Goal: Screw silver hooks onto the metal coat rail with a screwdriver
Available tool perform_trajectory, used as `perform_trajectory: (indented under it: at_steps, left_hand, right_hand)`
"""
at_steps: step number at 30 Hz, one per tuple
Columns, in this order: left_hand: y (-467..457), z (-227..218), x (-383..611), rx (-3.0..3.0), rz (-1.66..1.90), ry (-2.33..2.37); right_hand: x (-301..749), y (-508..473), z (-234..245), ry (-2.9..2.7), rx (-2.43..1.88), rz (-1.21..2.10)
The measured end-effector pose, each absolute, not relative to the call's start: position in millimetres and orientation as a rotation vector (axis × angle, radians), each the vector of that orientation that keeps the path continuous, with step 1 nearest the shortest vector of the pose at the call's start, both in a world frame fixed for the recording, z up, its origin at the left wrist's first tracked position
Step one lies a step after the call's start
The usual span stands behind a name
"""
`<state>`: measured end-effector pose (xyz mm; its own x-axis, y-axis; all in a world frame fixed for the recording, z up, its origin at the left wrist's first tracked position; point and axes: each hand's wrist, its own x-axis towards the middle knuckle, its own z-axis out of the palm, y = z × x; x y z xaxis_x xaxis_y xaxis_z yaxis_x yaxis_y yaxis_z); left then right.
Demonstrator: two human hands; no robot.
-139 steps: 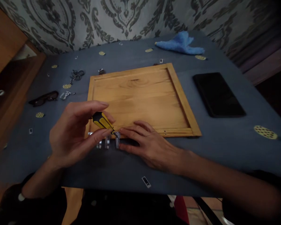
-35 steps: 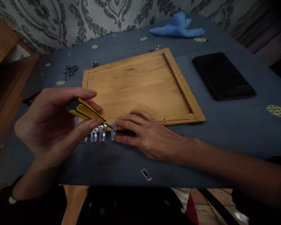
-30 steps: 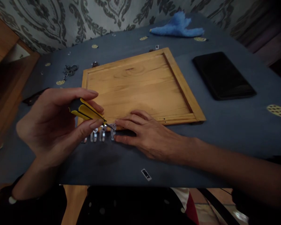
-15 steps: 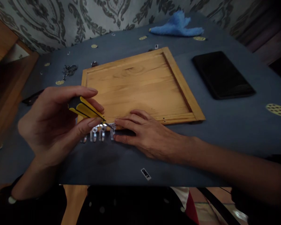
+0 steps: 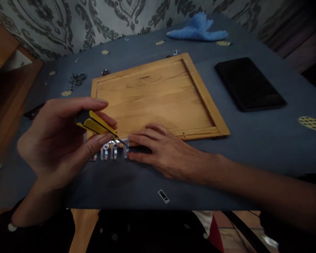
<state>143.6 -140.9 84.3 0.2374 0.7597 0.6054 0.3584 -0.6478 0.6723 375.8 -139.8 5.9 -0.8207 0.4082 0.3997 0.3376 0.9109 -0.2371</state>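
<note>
My left hand is closed around the yellow and black handle of a screwdriver. Its thin shaft slants down to the right, with the tip at the right end of a shiny metal hook rail. Several curved hooks hang from this rail at the near edge of a framed wooden board. With thumb and index finger, my right hand steadies the rail's right end, while its other fingers rest on the board. The fingers partly hide the rail, so what sits under the screwdriver tip is hard to make out.
A black tablet lies right of the board on the blue-grey tablecloth. At the back is a blue cloth. Small dark metal pieces lie in a heap at the left, near a wooden cabinet.
</note>
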Motion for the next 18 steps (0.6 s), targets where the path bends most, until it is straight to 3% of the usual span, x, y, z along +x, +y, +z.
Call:
perform_trajectory:
  at_steps: [9, 18]
  left_hand:
    - [-128, 71, 139, 2.227, 1.575, 0.9]
    - [-134, 73, 135, 2.179, 1.537, 0.994]
  right_hand:
    - [375, -139, 3, -2.595, -0.533, 0.202]
    - [376, -140, 3, -2.603, -0.528, 0.194]
